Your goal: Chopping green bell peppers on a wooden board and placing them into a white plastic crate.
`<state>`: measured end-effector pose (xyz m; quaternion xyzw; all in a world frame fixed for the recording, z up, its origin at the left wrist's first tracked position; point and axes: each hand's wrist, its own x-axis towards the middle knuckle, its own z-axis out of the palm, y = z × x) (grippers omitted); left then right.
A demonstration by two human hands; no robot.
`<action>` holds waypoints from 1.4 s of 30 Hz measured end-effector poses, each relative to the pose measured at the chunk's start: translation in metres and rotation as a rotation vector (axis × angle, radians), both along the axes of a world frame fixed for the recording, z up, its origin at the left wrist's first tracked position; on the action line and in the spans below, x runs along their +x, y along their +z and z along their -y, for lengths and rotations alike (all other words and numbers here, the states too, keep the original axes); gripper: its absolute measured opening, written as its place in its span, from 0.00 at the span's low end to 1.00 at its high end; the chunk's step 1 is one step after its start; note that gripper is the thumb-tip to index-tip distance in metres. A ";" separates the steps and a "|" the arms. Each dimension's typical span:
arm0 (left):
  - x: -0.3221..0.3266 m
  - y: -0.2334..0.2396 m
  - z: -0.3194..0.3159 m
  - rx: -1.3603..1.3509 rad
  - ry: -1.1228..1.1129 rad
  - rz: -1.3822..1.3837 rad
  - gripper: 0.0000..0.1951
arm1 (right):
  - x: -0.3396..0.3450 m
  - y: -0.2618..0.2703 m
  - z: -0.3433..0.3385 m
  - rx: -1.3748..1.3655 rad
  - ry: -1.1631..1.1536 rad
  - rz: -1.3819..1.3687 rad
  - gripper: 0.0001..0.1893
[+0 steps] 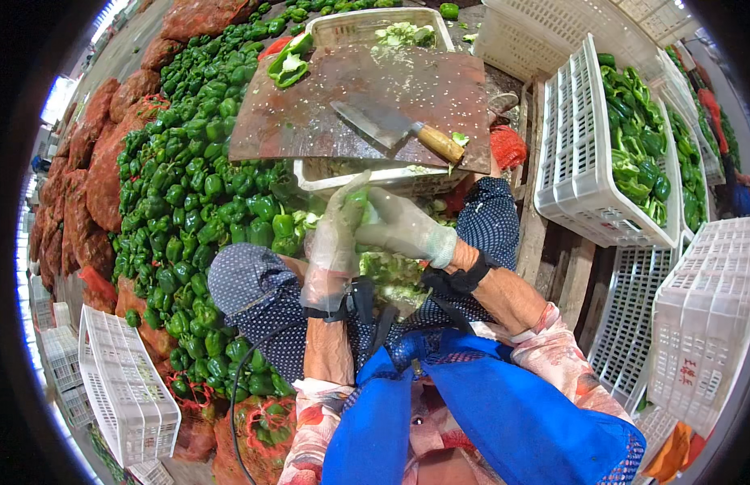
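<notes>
My left hand [334,245], in a pale work glove, and my right hand [408,227], in a similar glove, meet before the near edge of the cutting board [278,127]. Between their fingers is a green bell pepper [361,203], partly hidden and blurred by motion. A cleaver with a wooden handle [438,142] lies flat on the board, among scattered seeds. At the board's far left corner rests a cut-open green pepper [288,63]. Beneath the board stands a white plastic crate [375,176]. Pale pepper scraps [390,273] lie below my hands, between my knees.
A large heap of whole green peppers [187,200] spreads along my left, backed by filled red mesh sacks [102,163]. On my right, a white crate [572,139] holds cut peppers [635,139] above wooden slats [569,285]. Another white crate [129,388] stands at lower left.
</notes>
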<state>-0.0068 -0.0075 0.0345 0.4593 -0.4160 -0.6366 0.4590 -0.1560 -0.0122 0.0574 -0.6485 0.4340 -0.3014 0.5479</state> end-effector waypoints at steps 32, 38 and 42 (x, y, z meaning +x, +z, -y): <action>0.005 -0.006 -0.008 0.241 0.155 -0.623 0.23 | -0.013 -0.005 -0.002 -0.354 -0.085 -0.307 0.14; -0.005 -0.006 -0.008 -0.024 0.074 0.009 0.24 | -0.009 0.006 0.024 -0.547 -0.059 -0.682 0.13; -0.008 0.037 -0.012 0.258 0.135 -0.261 0.24 | -0.010 0.003 0.028 -0.589 0.006 -0.627 0.12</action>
